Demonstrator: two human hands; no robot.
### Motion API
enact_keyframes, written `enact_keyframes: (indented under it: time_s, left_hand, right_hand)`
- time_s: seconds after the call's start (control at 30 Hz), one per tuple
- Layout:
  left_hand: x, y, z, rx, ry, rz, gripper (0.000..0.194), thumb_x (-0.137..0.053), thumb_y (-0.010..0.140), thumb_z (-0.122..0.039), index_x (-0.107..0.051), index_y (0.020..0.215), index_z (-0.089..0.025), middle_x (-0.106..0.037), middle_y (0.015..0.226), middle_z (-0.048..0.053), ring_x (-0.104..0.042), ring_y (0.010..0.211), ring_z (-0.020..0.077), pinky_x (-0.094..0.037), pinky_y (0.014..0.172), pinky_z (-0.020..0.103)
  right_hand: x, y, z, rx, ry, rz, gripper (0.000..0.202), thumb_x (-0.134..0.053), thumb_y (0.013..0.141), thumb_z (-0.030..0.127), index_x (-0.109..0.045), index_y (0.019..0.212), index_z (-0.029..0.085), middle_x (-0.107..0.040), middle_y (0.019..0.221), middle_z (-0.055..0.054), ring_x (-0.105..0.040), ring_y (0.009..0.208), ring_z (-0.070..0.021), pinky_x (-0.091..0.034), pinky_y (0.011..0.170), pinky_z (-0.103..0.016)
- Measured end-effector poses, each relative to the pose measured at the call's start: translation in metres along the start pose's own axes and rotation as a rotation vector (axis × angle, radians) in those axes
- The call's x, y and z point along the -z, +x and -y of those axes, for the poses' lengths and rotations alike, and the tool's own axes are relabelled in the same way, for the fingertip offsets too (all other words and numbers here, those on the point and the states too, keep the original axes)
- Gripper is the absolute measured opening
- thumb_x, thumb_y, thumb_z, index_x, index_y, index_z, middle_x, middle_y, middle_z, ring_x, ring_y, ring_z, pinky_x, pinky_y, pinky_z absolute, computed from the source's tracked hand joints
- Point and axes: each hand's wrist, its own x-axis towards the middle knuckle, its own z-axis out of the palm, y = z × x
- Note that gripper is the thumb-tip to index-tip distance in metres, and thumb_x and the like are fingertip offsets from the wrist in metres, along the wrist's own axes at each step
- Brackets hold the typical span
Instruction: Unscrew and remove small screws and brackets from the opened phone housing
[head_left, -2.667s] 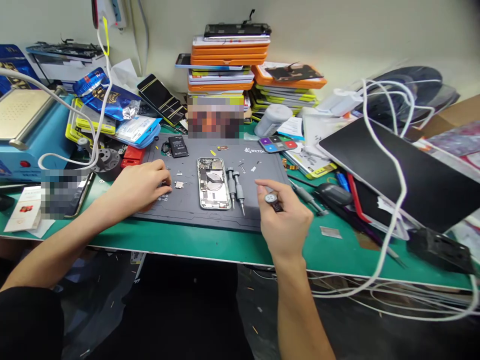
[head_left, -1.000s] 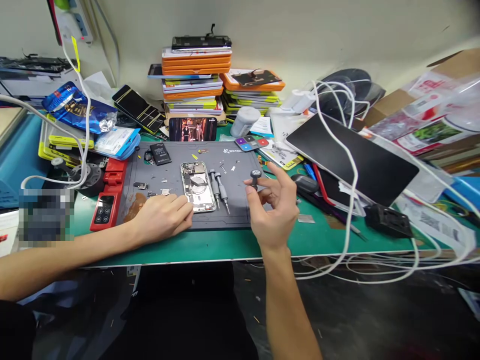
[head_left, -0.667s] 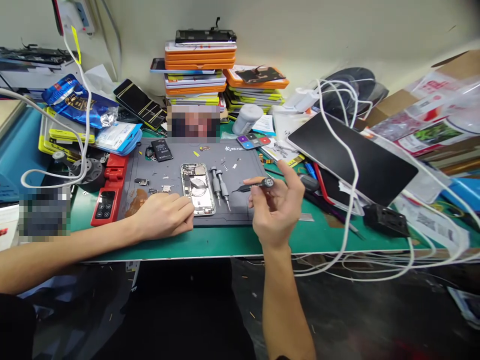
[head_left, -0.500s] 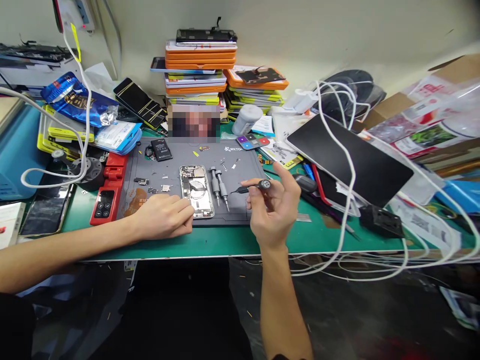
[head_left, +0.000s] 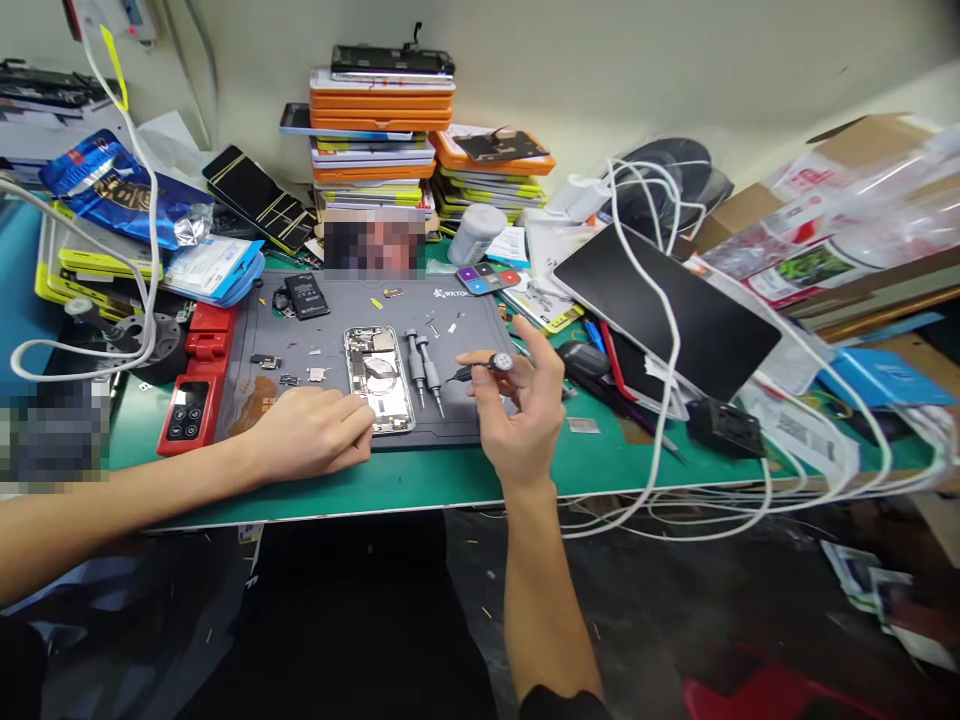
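Note:
An opened phone (head_left: 381, 385), its inner parts bare, lies on a grey work mat (head_left: 300, 345). Curled into a fist, my left hand (head_left: 315, 432) rests at the phone's lower left corner; whatever its fingers may hold is hidden. My right hand (head_left: 517, 420) is raised over the mat's right side, gripping a small dark screwdriver (head_left: 491, 366) between thumb and fingers, its tip toward the left. Two grey screwdrivers (head_left: 424, 368) lie side by side between the phone and that hand. A black phone battery (head_left: 307, 297) and small loose parts (head_left: 316, 375) are on the mat.
At left stands a red device with buttons (head_left: 189, 415). Stacked orange and yellow boxes (head_left: 381, 110) rise at the back. A black flat panel (head_left: 667, 310) leans at right, crossed by a white cable (head_left: 664, 300). The green table's front edge (head_left: 450, 500) runs nearby.
The view has swung, so the bench appears shifted left. Both hands keep nearly the same place over the mat, the right still gripping the screwdriver.

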Motion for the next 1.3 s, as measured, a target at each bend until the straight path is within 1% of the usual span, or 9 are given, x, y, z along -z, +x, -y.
enact_keyframes:
  time_s: [0.23, 0.4, 0.53, 0.6, 0.8, 0.9, 1.07, 1.17, 1.3]
  left_hand:
    - [-0.0020, -0.0023, -0.0004, 0.045, 0.009, 0.032, 0.026, -0.050, 0.098, -0.018, -0.055, 0.073, -0.020, -0.056, 0.061, -0.003, -0.051, 0.051, 0.0130, -0.036, 0.050, 0.030]
    - [-0.0020, -0.0013, -0.0007, 0.053, 0.007, 0.051, 0.024, -0.049, 0.098, -0.017, -0.056, 0.075, -0.020, -0.058, 0.063, -0.003, -0.053, 0.052, 0.0132, -0.036, 0.050, 0.030]
    - [-0.0045, -0.0014, -0.0011, 0.044, 0.008, 0.043, 0.023, -0.048, 0.100, -0.018, -0.055, 0.077, -0.020, -0.059, 0.065, -0.002, -0.054, 0.052, 0.0135, -0.035, 0.049, 0.031]
    - [-0.0059, -0.0019, -0.0021, 0.034, 0.013, 0.031, 0.024, -0.047, 0.100, -0.019, -0.054, 0.077, -0.021, -0.058, 0.064, -0.003, -0.053, 0.051, 0.0138, -0.035, 0.049, 0.031]
    - [-0.0076, -0.0034, -0.0076, -0.049, 0.102, 0.007, 0.025, -0.052, 0.099, -0.019, -0.052, 0.073, -0.021, -0.057, 0.064, -0.003, -0.052, 0.052, 0.0139, -0.035, 0.048, 0.032]
    - [-0.0064, -0.0037, -0.0076, -0.055, 0.114, -0.002, 0.026, -0.051, 0.099, -0.018, -0.051, 0.073, -0.021, -0.056, 0.063, -0.003, -0.052, 0.052, 0.0138, -0.035, 0.049, 0.031]
    - [-0.0050, -0.0046, -0.0035, 0.074, 0.018, 0.053, 0.025, -0.049, 0.102, -0.021, -0.055, 0.078, -0.020, -0.061, 0.065, -0.002, -0.056, 0.053, 0.0129, -0.036, 0.051, 0.030]
    - [-0.0058, -0.0044, -0.0025, 0.107, -0.037, 0.071, 0.025, -0.048, 0.104, -0.023, -0.057, 0.081, -0.020, -0.064, 0.066, -0.002, -0.059, 0.056, 0.0134, -0.035, 0.051, 0.029]
    - [-0.0063, -0.0031, -0.0038, 0.102, -0.049, 0.064, 0.024, -0.049, 0.103, -0.023, -0.057, 0.081, -0.019, -0.066, 0.067, -0.002, -0.058, 0.053, 0.0128, -0.032, 0.050, 0.028]
  right_hand:
    - [0.0000, 0.0003, -0.0010, 0.023, -0.005, -0.055, 0.047, -0.057, 0.106, 0.027, -0.050, 0.152, 0.029, -0.080, 0.109, -0.007, -0.079, 0.099, -0.0219, -0.059, 0.063, -0.033]
    - [0.0013, -0.0010, -0.0005, -0.086, -0.026, 0.026, 0.041, -0.055, 0.107, 0.033, -0.056, 0.148, 0.026, -0.081, 0.112, -0.007, -0.076, 0.088, -0.0185, -0.059, 0.066, -0.033]
    - [0.0020, -0.0017, -0.0021, -0.153, -0.083, 0.072, 0.037, -0.050, 0.109, 0.039, -0.064, 0.140, 0.024, -0.079, 0.116, -0.009, -0.072, 0.092, -0.0191, -0.059, 0.065, -0.032]
    - [0.0016, -0.0023, -0.0029, -0.168, -0.086, 0.061, 0.040, -0.052, 0.108, 0.040, -0.062, 0.142, 0.023, -0.079, 0.114, -0.010, -0.071, 0.091, -0.0194, -0.059, 0.063, -0.032]
    - [-0.0009, -0.0045, -0.0011, -0.123, 0.012, -0.073, 0.058, -0.061, 0.104, 0.035, -0.041, 0.158, 0.028, -0.080, 0.104, -0.008, -0.076, 0.089, -0.0217, -0.059, 0.063, -0.033]
    - [-0.0013, -0.0041, -0.0002, -0.149, -0.001, -0.030, 0.058, -0.060, 0.105, 0.036, -0.041, 0.158, 0.028, -0.080, 0.101, -0.009, -0.076, 0.086, -0.0226, -0.060, 0.063, -0.035]
    - [-0.0008, -0.0034, -0.0024, -0.147, 0.039, 0.023, 0.058, -0.060, 0.105, 0.038, -0.040, 0.159, 0.033, -0.077, 0.101, -0.006, -0.070, 0.068, -0.0182, -0.063, 0.064, -0.038]
    - [0.0002, -0.0035, -0.0029, -0.139, 0.029, 0.046, 0.058, -0.059, 0.105, 0.039, -0.039, 0.159, 0.034, -0.076, 0.102, -0.006, -0.067, 0.066, -0.0181, -0.063, 0.067, -0.040]
    - [0.0015, -0.0040, -0.0015, -0.093, 0.014, 0.076, 0.055, -0.059, 0.105, 0.038, -0.042, 0.158, 0.035, -0.075, 0.103, -0.005, -0.067, 0.066, -0.0173, -0.058, 0.061, -0.036]
